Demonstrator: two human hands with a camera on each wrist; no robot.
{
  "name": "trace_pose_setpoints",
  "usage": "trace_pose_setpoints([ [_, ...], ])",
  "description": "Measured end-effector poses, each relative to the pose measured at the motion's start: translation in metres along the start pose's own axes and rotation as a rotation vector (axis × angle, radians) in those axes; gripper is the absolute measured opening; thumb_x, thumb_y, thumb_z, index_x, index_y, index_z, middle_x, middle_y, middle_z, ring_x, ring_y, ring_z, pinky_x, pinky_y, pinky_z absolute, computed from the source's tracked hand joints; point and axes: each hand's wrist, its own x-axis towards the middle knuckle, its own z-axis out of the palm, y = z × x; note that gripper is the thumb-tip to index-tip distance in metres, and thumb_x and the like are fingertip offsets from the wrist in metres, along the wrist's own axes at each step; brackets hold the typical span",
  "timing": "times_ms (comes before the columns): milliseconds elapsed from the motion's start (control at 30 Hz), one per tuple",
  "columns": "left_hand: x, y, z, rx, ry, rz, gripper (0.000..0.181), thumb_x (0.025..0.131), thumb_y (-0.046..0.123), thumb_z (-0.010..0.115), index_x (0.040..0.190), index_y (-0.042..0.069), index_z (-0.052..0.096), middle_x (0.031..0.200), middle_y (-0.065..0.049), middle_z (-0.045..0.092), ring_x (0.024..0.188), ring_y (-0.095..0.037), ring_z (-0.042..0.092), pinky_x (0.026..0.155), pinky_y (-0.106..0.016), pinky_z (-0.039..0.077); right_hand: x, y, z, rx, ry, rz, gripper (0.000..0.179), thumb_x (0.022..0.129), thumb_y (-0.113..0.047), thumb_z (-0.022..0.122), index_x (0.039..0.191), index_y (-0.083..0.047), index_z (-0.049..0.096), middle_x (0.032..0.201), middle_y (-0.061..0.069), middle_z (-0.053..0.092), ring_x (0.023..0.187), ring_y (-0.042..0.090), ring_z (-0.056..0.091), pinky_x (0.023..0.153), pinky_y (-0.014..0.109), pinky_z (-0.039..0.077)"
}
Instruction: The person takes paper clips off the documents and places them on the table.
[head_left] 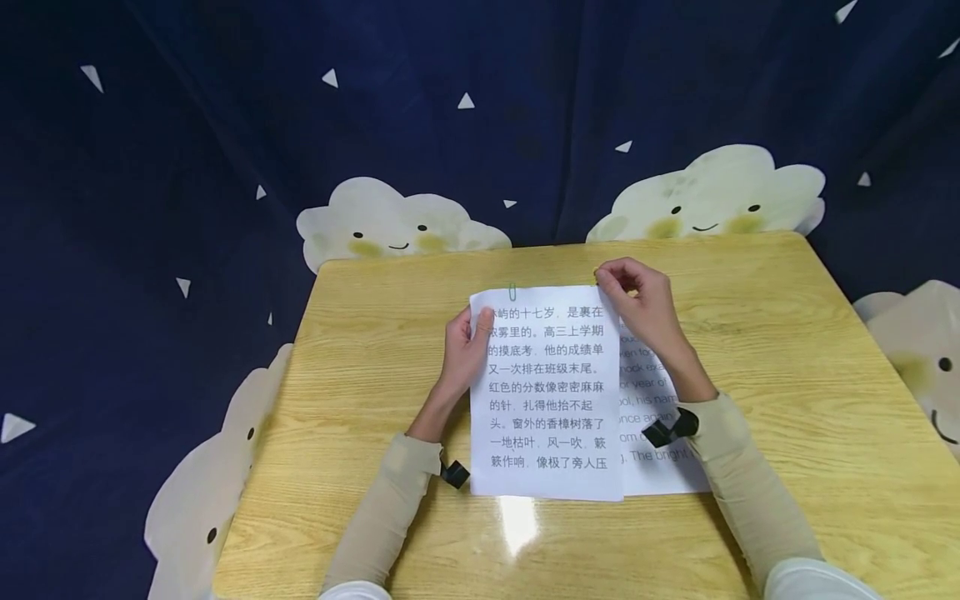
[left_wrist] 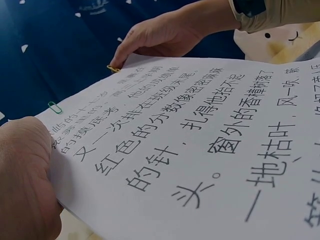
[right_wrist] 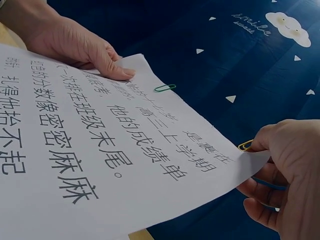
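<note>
A printed sheet of paper with Chinese text is held up over the table. My left hand grips its upper left edge, thumb on the printed face. A green paper clip sits on the top edge, nearer the left corner, and shows also in the left wrist view. At the top right corner my right hand pinches a yellow paper clip against the paper's edge. Right fingertips are partly hidden behind the sheet. Another sheet with English text lies partly covered behind the first, to its right.
The wooden table spreads under both arms. Behind it hangs a dark blue curtain with white triangles and smiling clouds. Each wrist wears a black strap-mounted device, the left device close to the sheet's left edge.
</note>
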Motion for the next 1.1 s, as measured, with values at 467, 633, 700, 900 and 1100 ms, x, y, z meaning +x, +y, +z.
trace_pose_setpoints([
  [467,-0.0002,0.0007,0.0020,0.012,0.004,0.002,0.026,0.104,0.016,0.048,0.115,-0.002,0.063,0.080,-0.020,0.070,0.058,-0.028,0.067,0.047,-0.035,0.055,0.0004,0.0009,-0.0023,0.013,-0.004,-0.008,0.011,0.093,0.000,0.063,0.096,0.011,0.067,0.084,0.019,0.067,0.068,0.021,0.055,0.062,0.016,0.044],
  [633,-0.0011,-0.0003,0.0013,0.011,0.000,0.001,0.027,0.104,0.016,0.047,0.115,-0.002,0.064,0.080,-0.021,0.071,0.058,-0.028,0.068,0.048,-0.035,0.056,0.0003,0.0012,-0.0034,0.017,-0.017,-0.007,0.012,0.093,0.000,0.063,0.096,0.011,0.067,0.084,0.019,0.067,0.068,0.021,0.055,0.062,0.017,0.044],
  [700,-0.0012,-0.0006,0.0012,0.010,-0.002,-0.002,0.027,0.104,0.016,0.047,0.115,-0.002,0.063,0.080,-0.020,0.071,0.058,-0.029,0.068,0.048,-0.035,0.056,0.0006,0.0015,-0.0040,0.017,-0.019,-0.005,0.012,0.093,0.000,0.062,0.096,0.011,0.067,0.084,0.019,0.067,0.068,0.021,0.055,0.062,0.016,0.044],
  [900,-0.0003,-0.0004,0.0018,0.014,0.009,0.009,0.026,0.104,0.014,0.048,0.113,-0.005,0.063,0.079,-0.022,0.070,0.057,-0.027,0.067,0.048,-0.034,0.055,0.0016,0.0041,-0.0057,0.009,-0.019,0.002,0.013,0.094,-0.001,0.062,0.097,0.010,0.067,0.084,0.018,0.067,0.069,0.017,0.056,0.062,0.016,0.044],
  [1100,0.0001,0.0000,0.0020,0.013,0.015,0.010,0.026,0.104,0.014,0.048,0.112,-0.006,0.063,0.079,-0.024,0.069,0.057,-0.027,0.067,0.048,-0.035,0.056,0.0031,0.0082,-0.0077,0.009,-0.019,-0.003,0.013,0.094,-0.002,0.062,0.097,0.011,0.067,0.083,0.020,0.068,0.069,0.018,0.057,0.063,0.015,0.045],
])
